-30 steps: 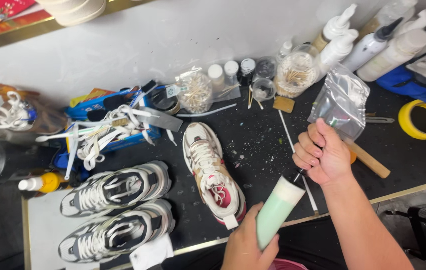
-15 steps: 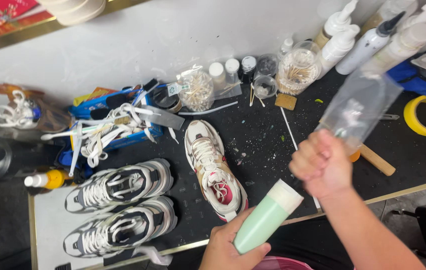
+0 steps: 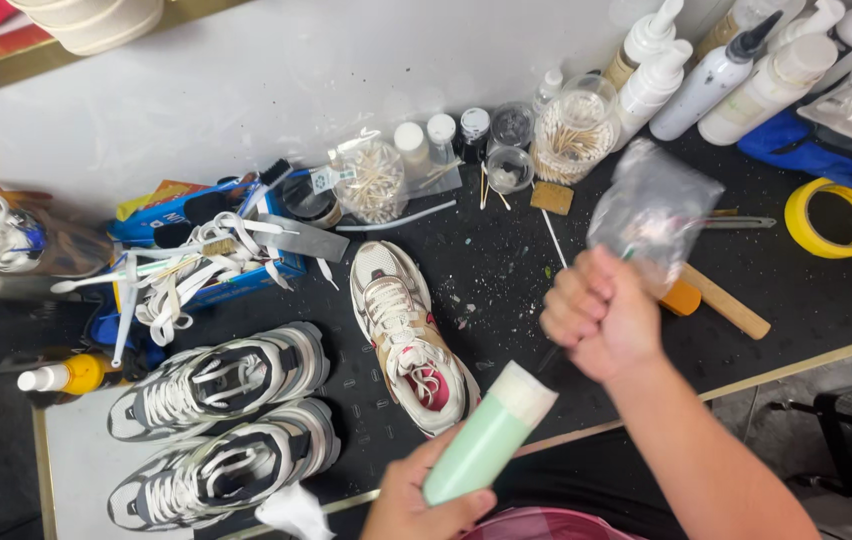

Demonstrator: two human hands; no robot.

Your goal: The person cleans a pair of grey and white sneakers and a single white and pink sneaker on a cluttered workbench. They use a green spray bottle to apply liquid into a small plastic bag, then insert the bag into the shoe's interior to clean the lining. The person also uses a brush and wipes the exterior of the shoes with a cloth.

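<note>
Lower centre of frame: left hand fingers wrap pale green plastic bottle | right hand fisted on dark-handled tool, clear plastic bag | cream-and-red sneaker untouched on black surface.

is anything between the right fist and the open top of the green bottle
Nothing visible. The right hand, fisted around a clear plastic bag and a thin dark tool, sits just above and right of the green bottle held by the left hand. Only bare black mat shows behind the gap.
</note>
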